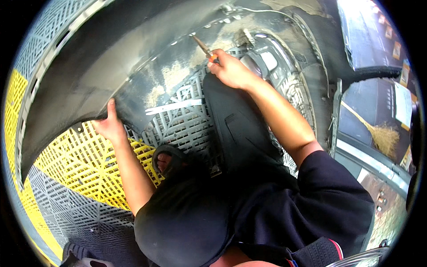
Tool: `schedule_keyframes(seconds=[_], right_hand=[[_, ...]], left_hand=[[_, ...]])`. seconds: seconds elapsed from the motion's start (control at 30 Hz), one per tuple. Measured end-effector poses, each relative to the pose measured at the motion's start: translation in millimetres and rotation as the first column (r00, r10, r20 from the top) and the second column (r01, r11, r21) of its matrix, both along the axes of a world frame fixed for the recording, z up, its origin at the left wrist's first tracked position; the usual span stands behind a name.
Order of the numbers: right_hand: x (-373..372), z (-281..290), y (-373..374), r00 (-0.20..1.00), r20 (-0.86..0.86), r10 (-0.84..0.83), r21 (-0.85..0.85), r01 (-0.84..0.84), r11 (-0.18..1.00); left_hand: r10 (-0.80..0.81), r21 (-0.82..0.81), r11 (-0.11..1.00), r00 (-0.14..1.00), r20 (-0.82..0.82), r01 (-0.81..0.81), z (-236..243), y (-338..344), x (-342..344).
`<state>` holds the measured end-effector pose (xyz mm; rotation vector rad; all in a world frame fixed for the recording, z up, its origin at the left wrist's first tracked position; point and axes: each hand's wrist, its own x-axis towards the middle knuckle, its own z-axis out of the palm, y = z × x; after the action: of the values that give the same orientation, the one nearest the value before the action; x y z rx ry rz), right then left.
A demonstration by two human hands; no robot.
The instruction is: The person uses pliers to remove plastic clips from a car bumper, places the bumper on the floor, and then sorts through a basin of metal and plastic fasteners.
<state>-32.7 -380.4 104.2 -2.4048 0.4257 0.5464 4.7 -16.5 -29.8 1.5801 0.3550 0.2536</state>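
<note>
A large dark car bumper (115,49) arches across the upper part of the head view, its dusty inner side facing me. My left hand (110,124) grips its lower edge, the thumb up along the inside and the fingers mostly hidden behind. In my right hand (229,69) is a pair of needle-nose pliers (202,46), with orange on the handle and a tapered metal nose. Their tip is at a row of small clips or tabs along a seam inside the bumper; whether it grips one cannot be made out. Below lies a pale flat forked strip (175,107).
Yellow and grey slotted floor tiles (84,164) spread beneath and to the left. A lamp-like unit (267,62) sits inside the bumper, right of my hand. At the far right are a straw broom (383,138) and a metal rail (373,162). My sandalled foot (167,161) is close below.
</note>
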Motion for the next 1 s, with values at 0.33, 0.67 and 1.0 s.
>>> schedule_keyframes(seconds=[0.33, 0.67, 1.0], right_hand=[[-24.2, -2.5, -81.8, 0.956, 0.003, -0.295, 0.111, 0.292, 0.950], [4.7, 11.1, -78.6, 0.941, -0.145, -0.307, 0.029, 0.314, 0.949], [-6.2, -30.7, -90.9, 0.947, 0.070, -0.314, 0.127, 0.303, 0.944]], left_hand=[[0.013, -0.047, 0.999, 0.999, 0.034, -0.011, 8.8, -11.1, 0.0], [0.041, -0.076, 0.996, 0.998, 0.050, -0.037, 13.3, -10.9, -0.3], [-0.008, 0.007, 1.000, 0.999, 0.031, 0.007, 6.2, -4.8, -0.6]])
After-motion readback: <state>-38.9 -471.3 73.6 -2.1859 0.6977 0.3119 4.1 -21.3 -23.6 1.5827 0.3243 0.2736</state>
